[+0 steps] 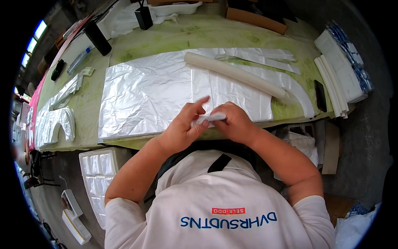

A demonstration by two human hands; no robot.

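In front of my chest, a small folded piece of white plastic film (210,118) is held between my two hands. My left hand (179,128) pinches its left end with the thumb, while the index finger points up and away. The fingers of my right hand (237,123) are curled round the other end. Just beyond my hands lies a flat stack of shiny white plastic bags (143,91) with long handle strips (296,85) stretching right. A long off-white tube (232,74) rests slantwise on top of the bags.
Folded plastic bags (54,124) lie at the table's left end. A black phone (320,95), white rolls (329,85) and a white stack with blue packets (342,68) are at right. A bottle (78,60) and black cylinder (98,38) stand far left. A white tray (97,159) is below left.
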